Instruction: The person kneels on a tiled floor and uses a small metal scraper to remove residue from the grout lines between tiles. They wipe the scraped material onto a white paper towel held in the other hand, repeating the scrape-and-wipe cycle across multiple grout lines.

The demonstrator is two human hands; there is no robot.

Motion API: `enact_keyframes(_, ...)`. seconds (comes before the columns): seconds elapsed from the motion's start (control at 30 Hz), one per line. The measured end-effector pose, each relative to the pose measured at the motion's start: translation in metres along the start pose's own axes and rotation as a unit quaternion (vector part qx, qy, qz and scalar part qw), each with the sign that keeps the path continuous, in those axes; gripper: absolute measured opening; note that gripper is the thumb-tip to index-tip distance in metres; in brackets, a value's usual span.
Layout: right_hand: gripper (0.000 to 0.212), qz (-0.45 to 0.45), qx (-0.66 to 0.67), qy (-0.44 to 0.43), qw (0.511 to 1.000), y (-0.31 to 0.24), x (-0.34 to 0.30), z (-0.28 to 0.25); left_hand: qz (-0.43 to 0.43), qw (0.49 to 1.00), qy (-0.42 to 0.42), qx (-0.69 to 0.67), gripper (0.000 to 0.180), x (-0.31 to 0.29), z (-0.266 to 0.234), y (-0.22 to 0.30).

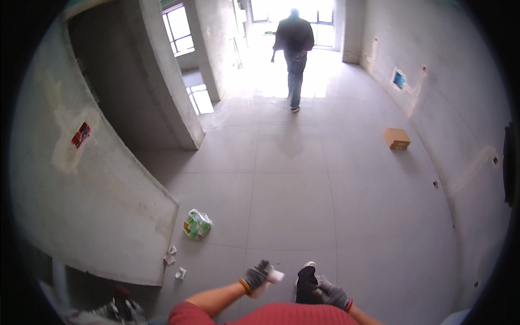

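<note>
My left hand [256, 277], in a grey work glove with a tan cuff, is closed around a small white object [275, 276] whose kind I cannot make out. The object juts out to the right of the fingers. My right hand [334, 296], gloved in grey with a red cuff edge, is beside my black trouser leg [307, 287]. Its fingers look loosely spread and somewhat blurred, and I see nothing held in them. A light-toed shoe [310, 264] shows in front of that leg.
A clear plastic bag with green-and-white packs [197, 224] lies by the left wall corner, near white crumpled scraps [180, 273]. A cardboard box [397, 138] sits along the right wall. Farther off, a person [294, 54] in dark clothes is near the bright windows. Large grey tiles cover the floor.
</note>
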State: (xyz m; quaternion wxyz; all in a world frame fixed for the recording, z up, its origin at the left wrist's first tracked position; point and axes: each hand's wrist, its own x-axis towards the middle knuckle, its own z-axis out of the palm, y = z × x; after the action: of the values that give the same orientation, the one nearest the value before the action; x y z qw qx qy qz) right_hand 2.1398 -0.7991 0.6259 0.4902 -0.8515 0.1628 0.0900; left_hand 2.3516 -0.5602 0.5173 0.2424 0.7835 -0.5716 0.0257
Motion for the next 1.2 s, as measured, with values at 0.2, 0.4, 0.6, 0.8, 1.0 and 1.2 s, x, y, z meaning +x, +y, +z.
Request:
enact_keyframes(0.2, 0.016, -0.113, -0.148, 0.105, 0.977, -0.024, 0.123, -0.107, -0.392, 0.825, 0.187, -0.362, 0.029, 0.127, -0.033, -0.022)
enact_keyframes(0.4, 0.027, -0.148, -0.198, 0.020, 0.969, -0.061, 0.205, -0.184, -0.429, 0.483, 0.399, -0.651, 0.028, 0.230, -0.035, 0.007)
enact_keyframes(0.6, 0.030, -0.178, -0.199, -0.023, 0.964, -0.079, 0.295, -0.236, -0.496, 0.427, 0.461, -0.600, 0.023, 0.316, -0.003, -0.045)
enact_keyframes(0.8, 0.022, -0.200, -0.178, 0.069, 0.961, -0.071, 0.424, -0.294, -0.341, 0.314, 0.375, -0.803, 0.018, 0.448, -0.020, -0.129)
enact_keyframes(1.0, 0.019, -0.044, -0.017, 0.078, 0.996, -0.061, 0.543, -0.375, -0.274, 0.404, 0.205, -0.848, 0.030, 0.617, -0.015, -0.193)
enact_keyframes(1.2, 0.023, 0.029, 0.322, 0.005, 0.946, -0.052, 0.641, -0.452, -0.288, 0.474, 0.145, -0.819, 0.030, 0.741, 0.003, -0.266)
